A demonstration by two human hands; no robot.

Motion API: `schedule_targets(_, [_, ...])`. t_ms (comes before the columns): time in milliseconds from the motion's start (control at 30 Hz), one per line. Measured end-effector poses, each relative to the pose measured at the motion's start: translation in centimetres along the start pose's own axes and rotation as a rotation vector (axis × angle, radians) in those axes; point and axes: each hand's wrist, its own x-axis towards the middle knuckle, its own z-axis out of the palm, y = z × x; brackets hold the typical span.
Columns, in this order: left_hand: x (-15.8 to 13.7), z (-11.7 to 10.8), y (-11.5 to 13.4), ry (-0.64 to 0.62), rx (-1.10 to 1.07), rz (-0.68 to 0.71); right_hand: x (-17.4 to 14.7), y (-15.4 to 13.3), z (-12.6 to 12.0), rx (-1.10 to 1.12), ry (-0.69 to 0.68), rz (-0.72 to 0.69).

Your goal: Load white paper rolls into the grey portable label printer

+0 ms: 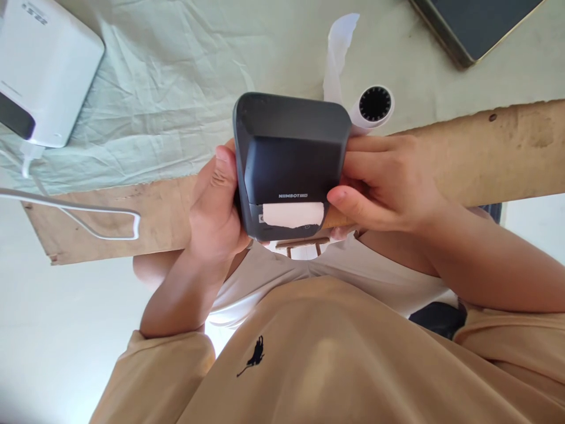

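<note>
A dark label printer (295, 162) marked NIIMBOT is held up over the table's near edge. A pale strip of label paper (293, 214) with a torn lower edge sticks out of its slot. My left hand (216, 203) is closed around the printer's left side, thumb along the edge. At the other side, my right hand (392, 179) grips it, fingers partly hidden behind the body and thumb at the lower right corner by the slot. Just beyond the right fingers lies a white paper roll (358, 118) with a black ribbed core, near a curled loose white strip (339, 53).
A white power bank (57, 65) lies at the upper left with a white cable (88, 203) looping over the table's edge. A dark flat device (481, 23) is at the upper right. Pale green cloth (176, 70) covers the table behind a bare wooden edge (498, 147).
</note>
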Motion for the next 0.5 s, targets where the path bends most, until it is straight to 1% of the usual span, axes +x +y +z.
schedule_targets(67, [0.2, 0.3, -0.1, 0.102, -0.057, 0.005, 0.0, 0.0, 0.0, -0.030, 0.017, -0.012])
schedule_targets(133, [0.5, 0.4, -0.6, 0.150, -0.073, 0.043, 0.0, -0.1, 0.1, -0.036, 0.029, -0.026])
schedule_targets(267, [1.0, 0.2, -2.1, 0.243, -0.027, 0.252, 0.3, -0.5, 0.1, 0.019, 0.129, -0.127])
schedule_targets(300, [1.0, 0.3, -2.2, 0.253, -0.008, 0.267, 0.4, -0.5, 0.2, 0.029, 0.150, -0.147])
schedule_targets(333, [0.9, 0.3, -2.3, 0.250, 0.001, 0.290, 0.5, -0.6, 0.2, 0.037, 0.160, -0.164])
schedule_targets(400, [0.7, 0.6, -1.9, 0.200, -0.007, 0.158, 0.7, -0.8, 0.2, 0.050, 0.166, -0.187])
schedule_targets(433, [0.6, 0.7, -1.7, 0.160, -0.034, 0.122, 0.8, -0.9, 0.1, 0.060, 0.167, -0.206])
schedule_targets(467, [0.5, 0.9, -1.4, 0.103, -0.066, 0.120, 0.9, -1.0, 0.0, 0.071, 0.169, -0.227])
schedule_targets(500, [0.5, 1.0, -1.2, 0.058, -0.100, 0.171, 1.1, -1.1, -0.1, 0.081, 0.169, -0.244])
